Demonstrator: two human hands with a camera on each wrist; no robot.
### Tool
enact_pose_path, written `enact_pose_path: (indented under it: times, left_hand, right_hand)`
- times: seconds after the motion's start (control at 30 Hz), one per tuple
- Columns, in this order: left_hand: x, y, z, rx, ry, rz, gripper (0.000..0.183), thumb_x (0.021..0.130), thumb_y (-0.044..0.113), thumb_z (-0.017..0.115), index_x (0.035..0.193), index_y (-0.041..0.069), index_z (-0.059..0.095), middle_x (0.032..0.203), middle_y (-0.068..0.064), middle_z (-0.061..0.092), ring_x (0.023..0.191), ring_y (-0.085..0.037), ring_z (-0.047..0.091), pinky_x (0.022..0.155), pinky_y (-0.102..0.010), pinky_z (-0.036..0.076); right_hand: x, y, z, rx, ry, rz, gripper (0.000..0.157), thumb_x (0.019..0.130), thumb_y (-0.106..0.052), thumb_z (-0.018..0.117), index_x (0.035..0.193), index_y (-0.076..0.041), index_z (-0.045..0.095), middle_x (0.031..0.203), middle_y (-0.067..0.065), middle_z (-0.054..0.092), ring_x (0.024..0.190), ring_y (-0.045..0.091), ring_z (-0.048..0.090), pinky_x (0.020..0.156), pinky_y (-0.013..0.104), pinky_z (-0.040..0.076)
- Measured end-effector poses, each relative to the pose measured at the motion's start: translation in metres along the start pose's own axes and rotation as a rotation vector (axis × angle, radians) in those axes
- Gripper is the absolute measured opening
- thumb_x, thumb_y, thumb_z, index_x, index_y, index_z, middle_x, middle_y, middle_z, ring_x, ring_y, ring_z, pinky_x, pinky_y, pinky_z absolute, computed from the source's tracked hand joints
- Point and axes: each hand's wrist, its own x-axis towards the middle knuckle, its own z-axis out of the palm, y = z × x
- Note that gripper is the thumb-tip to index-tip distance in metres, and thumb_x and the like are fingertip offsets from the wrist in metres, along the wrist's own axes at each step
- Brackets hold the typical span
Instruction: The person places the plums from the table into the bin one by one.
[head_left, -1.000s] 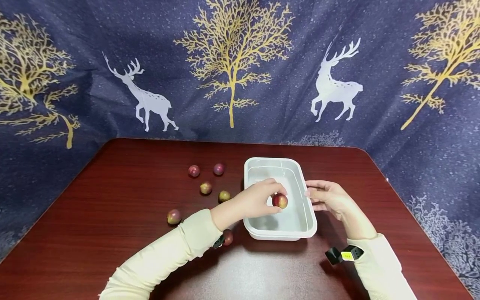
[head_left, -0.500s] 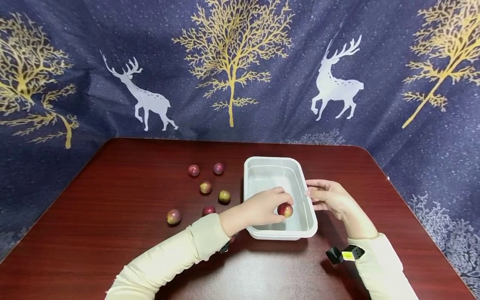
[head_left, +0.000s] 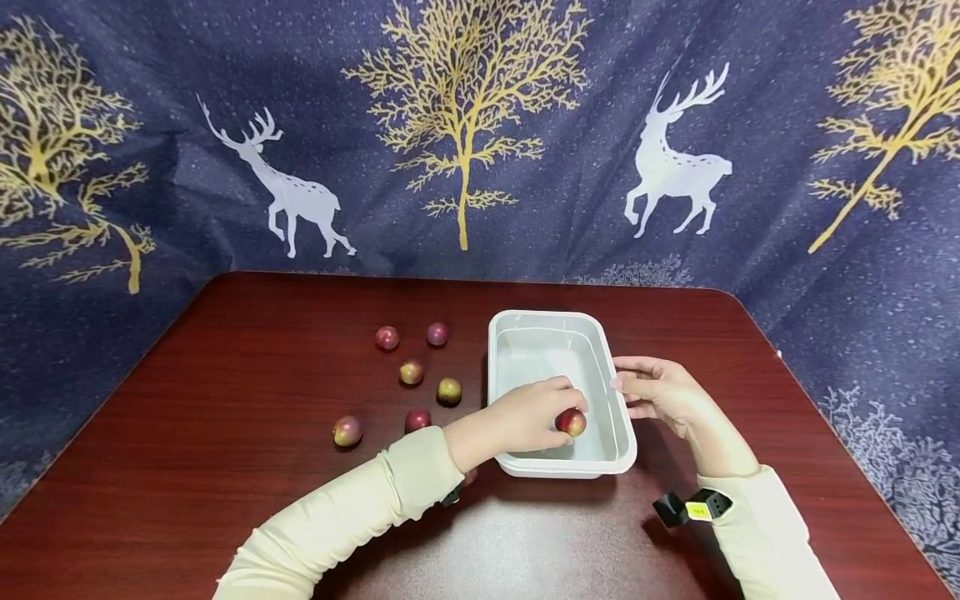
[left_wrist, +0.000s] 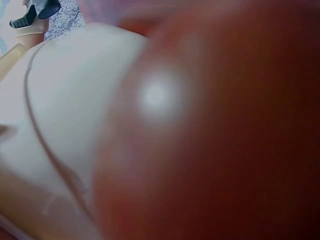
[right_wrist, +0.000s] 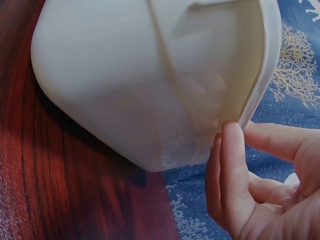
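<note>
My left hand (head_left: 534,418) reaches into a white rectangular plastic container (head_left: 624,454) and holds a red-and-yellow plum (head_left: 572,422) between curled fingers and thumb, low inside it. In the left wrist view, a blurred red round surface (left_wrist: 200,140) covers most of the picture, with the container's pale wall (left_wrist: 85,85) beside it. At the container's right side, my right hand (head_left: 663,396) pinches the rim. The right wrist view shows fingertips (right_wrist: 231,131) at the edge of the container (right_wrist: 115,65).
Left of the container, several loose plums lie on the dark red table (head_left: 247,375), among them a greenish one (head_left: 449,392) and a dark red one (head_left: 417,420). Another is partly hidden by my left wrist. A patterned blue cloth (head_left: 555,200) hangs behind the table.
My left hand has moved slightly right and nearer to me with the plum, then stayed almost still. A dark red plum beside the left sleeve has come into view. My right hand keeps its place.
</note>
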Motion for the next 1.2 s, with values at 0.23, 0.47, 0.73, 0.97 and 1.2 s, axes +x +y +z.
enact_pose_path:
  times: [0.23,0.47,0.73,0.97,1.2]
  left_hand:
    - [-0.001,0.001,-0.001,-0.006,-0.001,-0.025,0.034,0.083,0.021,0.072,0.115,0.014,0.062,0.112,-0.001,0.059,0.094,-0.012,0.058,0.079,-0.021,0.049]
    - [-0.001,0.001,-0.002,-0.02,0.005,-0.036,0.035,0.083,0.019,0.072,0.116,0.012,0.062,0.114,-0.001,0.059,0.096,-0.012,0.057,0.082,-0.022,0.048]
    - [-0.002,0.0,-0.003,-0.06,0.027,-0.046,0.034,0.084,0.019,0.071,0.117,0.012,0.061,0.115,-0.001,0.059,0.099,-0.013,0.057,0.085,-0.022,0.047]
    - [-0.003,0.0,-0.004,-0.071,0.049,-0.044,0.035,0.085,0.02,0.07,0.118,0.013,0.061,0.116,-0.001,0.059,0.102,-0.012,0.057,0.083,-0.023,0.049]
    - [-0.008,0.001,-0.012,-0.082,0.069,-0.057,0.038,0.084,0.02,0.07,0.12,0.014,0.06,0.117,0.0,0.059,0.105,-0.012,0.057,0.086,-0.024,0.048]
  right_hand:
    - [0.0,-0.001,0.0,0.005,-0.001,-0.002,0.06,0.091,-0.004,0.056,0.138,0.019,0.025,0.09,-0.01,0.065,0.076,0.008,0.066,0.066,0.028,0.057]
    - [-0.001,-0.002,0.001,0.01,0.002,-0.007,0.06,0.091,-0.003,0.056,0.138,0.019,0.025,0.089,-0.01,0.065,0.076,0.007,0.066,0.066,0.028,0.057]
    - [-0.001,-0.002,0.001,0.009,0.009,-0.004,0.06,0.091,-0.003,0.056,0.137,0.019,0.025,0.089,-0.01,0.065,0.075,0.007,0.066,0.065,0.027,0.057]
    - [-0.001,-0.002,0.001,0.0,0.005,-0.002,0.06,0.091,-0.003,0.055,0.138,0.019,0.025,0.088,-0.011,0.066,0.074,0.007,0.066,0.065,0.026,0.057]
    - [-0.001,-0.002,0.002,-0.003,0.0,-0.006,0.06,0.092,-0.004,0.055,0.139,0.018,0.025,0.088,-0.011,0.066,0.075,0.007,0.066,0.066,0.027,0.057]
